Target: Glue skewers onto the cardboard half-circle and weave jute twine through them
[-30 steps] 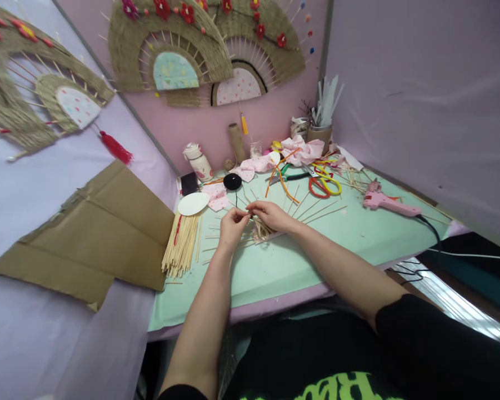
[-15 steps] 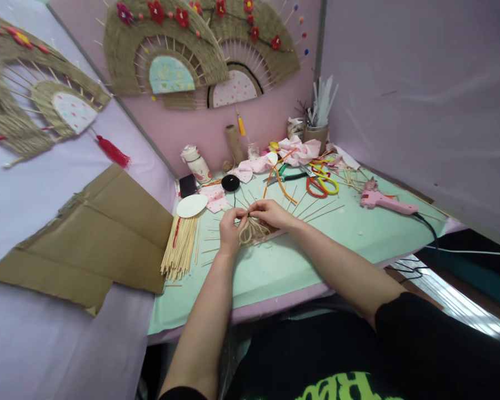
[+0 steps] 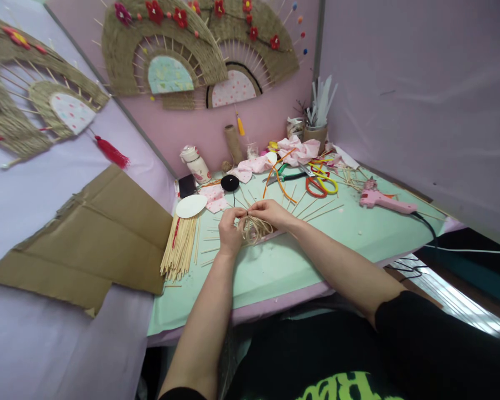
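Between my hands hangs a looped bundle of beige twine (image 3: 255, 229). My left hand (image 3: 230, 226) is closed in a pinch at the top left of the bundle. From the other side, the fingertips of my right hand (image 3: 270, 212) pinch the twine close to the left fingertips. Exactly which strands each hand grips is too small to tell. Thin wooden sticks (image 3: 321, 211) fan out on the table around and under the hands, from a half-round base mostly hidden by twine and hands. A ball of black yarn (image 3: 230, 183) lies behind, its strand running down toward my left hand.
On the left are a bundle of sticks (image 3: 179, 250), a white oval (image 3: 191, 206) and leaning cardboard (image 3: 87, 239). Behind stand a bottle (image 3: 195, 165) and cardboard tube (image 3: 233, 144). Scissors (image 3: 316, 188) and a pink glue gun (image 3: 385, 200) lie right. Decorated fans (image 3: 120, 61) hang on the walls.
The twine loops beneath my fingers have spread and shifted slightly right. Both hands stay pinched in nearly the same place; the whole view has shifted a little.
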Demonstrator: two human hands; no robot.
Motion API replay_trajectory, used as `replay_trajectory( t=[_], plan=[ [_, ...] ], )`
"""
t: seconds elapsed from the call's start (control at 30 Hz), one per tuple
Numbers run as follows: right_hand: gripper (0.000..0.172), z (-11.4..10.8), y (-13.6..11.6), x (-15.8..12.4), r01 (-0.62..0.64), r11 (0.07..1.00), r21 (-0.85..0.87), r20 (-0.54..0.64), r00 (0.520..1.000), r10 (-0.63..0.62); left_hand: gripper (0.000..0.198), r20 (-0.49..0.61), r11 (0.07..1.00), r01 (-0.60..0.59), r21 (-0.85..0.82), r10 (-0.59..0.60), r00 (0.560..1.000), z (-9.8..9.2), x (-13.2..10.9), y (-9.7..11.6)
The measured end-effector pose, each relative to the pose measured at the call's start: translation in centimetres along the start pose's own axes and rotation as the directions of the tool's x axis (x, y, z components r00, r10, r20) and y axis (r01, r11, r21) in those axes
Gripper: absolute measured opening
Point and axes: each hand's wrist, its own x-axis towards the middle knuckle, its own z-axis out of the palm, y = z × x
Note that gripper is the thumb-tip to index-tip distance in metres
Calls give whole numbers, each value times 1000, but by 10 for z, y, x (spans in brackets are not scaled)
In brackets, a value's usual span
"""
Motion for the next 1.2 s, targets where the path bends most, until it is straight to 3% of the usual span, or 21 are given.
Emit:
replay_trajectory(
  t=[0.2,0.33,0.47,0.67,1.03,1.13,1.2],
  plan=[
    [11,3,-4,-3,161,972,-173,-26,985,-168,5,9,999,13,43,-14,1000,0,1,2],
    [7,6,-4,-4,318,862,-394,-64,927,-370,7,6,997,-2,82,1,1000,2,0,4],
    [11,7,-3,-6,362,787,-500,-86,883,-461,9,-31,995,-8,104,11,999,2,1,2],
    [3,5,1,-4,286,740,-608,-191,853,-486,12,-19,995,62,79,-61,998,5,2,2],
    [8,13,3,0,183,772,-609,-295,851,-435,10,68,990,142,13,-143,987,10,-1,2],
    [6,11,0,-1,206,791,-576,-292,852,-435,4,58,962,250,-114,-244,968,11,-1,2],
    [4,9,-3,-3,247,796,-552,-262,855,-447,7,80,871,386,-304,-381,921,12,-2,5]
  ],
)
